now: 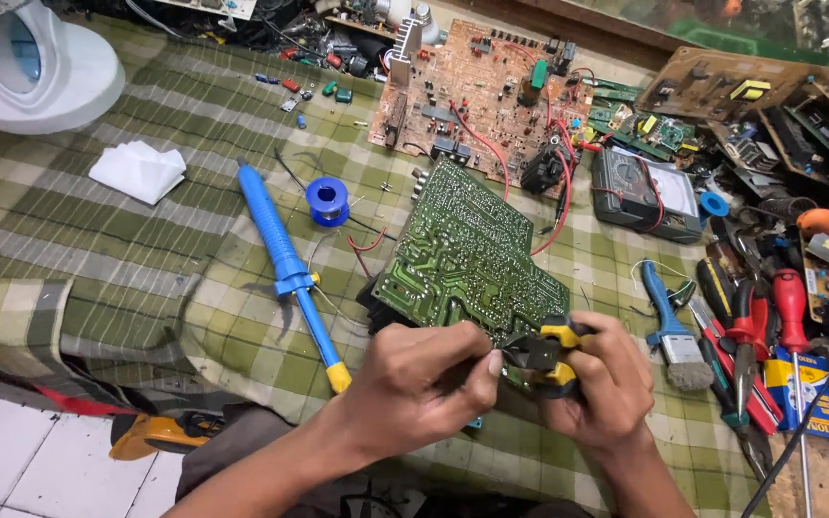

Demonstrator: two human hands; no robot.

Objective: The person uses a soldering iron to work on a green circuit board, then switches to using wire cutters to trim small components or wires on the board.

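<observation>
Solder-dotted green circuit board (462, 254) lies tilted, copper side up; left hand (424, 384) pinches its near edge, right hand (602, 384) grips yellow-and-black cutters (549, 357) there.

Both hands working yellow-handled cutters (551, 353) at green circuit board (462, 254), blue desoldering pump (285, 259) beside

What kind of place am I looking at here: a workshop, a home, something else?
Most likely an informal electronics repair bench laid out on a checked cloth. Signs: bare circuit boards, one green board under the hands; a blue desoldering pump beside a solder spool; pliers, screwdrivers and a brush at the right.
</observation>
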